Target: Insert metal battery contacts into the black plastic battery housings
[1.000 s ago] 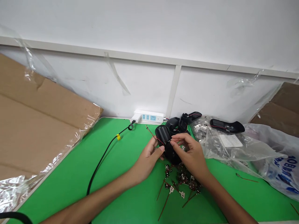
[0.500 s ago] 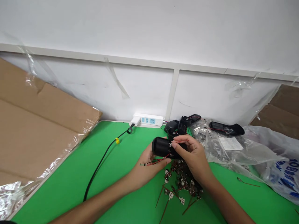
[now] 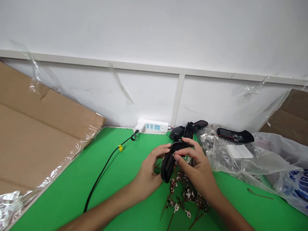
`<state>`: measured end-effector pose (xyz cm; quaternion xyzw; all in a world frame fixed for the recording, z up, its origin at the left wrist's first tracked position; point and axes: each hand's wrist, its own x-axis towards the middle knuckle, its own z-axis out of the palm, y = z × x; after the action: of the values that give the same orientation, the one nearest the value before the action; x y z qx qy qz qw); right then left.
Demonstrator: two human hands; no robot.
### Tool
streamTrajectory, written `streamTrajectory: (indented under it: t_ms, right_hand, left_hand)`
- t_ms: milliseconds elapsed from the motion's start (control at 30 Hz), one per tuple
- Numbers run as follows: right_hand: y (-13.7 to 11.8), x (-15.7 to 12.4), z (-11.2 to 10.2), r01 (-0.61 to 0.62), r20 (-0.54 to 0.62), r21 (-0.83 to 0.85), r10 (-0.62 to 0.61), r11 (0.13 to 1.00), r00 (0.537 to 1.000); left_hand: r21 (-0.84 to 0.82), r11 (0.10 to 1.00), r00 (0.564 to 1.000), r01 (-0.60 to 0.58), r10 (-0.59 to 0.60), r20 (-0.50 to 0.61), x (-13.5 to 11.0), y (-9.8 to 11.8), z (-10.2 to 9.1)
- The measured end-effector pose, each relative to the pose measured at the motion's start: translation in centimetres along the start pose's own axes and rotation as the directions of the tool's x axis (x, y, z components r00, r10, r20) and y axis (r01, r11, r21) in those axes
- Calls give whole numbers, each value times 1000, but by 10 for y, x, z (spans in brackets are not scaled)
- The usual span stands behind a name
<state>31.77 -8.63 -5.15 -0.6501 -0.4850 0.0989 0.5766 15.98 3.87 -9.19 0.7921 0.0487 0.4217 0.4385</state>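
Both my hands hold one black plastic housing (image 3: 168, 162) above the green mat (image 3: 115, 189). My left hand (image 3: 150, 171) grips its left side, fingers curled over the top edge. My right hand (image 3: 194, 163) pinches its upper right part with thumb and fingers. Thin red wires show between my hands. Under my hands lies a pile of small metal contacts with brown wires (image 3: 185, 195).
More black housings (image 3: 190, 128) and another black part (image 3: 235, 135) lie at the back beside clear plastic bags (image 3: 243, 157). A white power strip (image 3: 152, 125) with a black cable (image 3: 103, 170) sits by the wall. Cardboard (image 3: 36, 134) leans at the left.
The black housing has been turned in my hands: its round side faced me before, now its narrow edge does. The loose red wire end at the left is no longer seen.
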Motion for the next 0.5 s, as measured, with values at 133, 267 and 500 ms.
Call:
streamTrajectory:
  t_ms: [133, 267, 500]
  right_hand:
    - [-2, -4, 1, -3, -10, -4, 3, 1000, 1000]
    - [-6, -8, 3, -23, -7, 23, 23, 999, 1000]
    - [-7, -12, 6, -47, -4, 39, 47, 998, 999]
  left_hand:
    - [138, 983, 992, -124, 122, 21, -1, 1, -5]
    - [161, 974, 987, -160, 154, 48, -3, 1, -7]
    - [177, 947, 963, -269, 265, 45, -4, 2, -6]
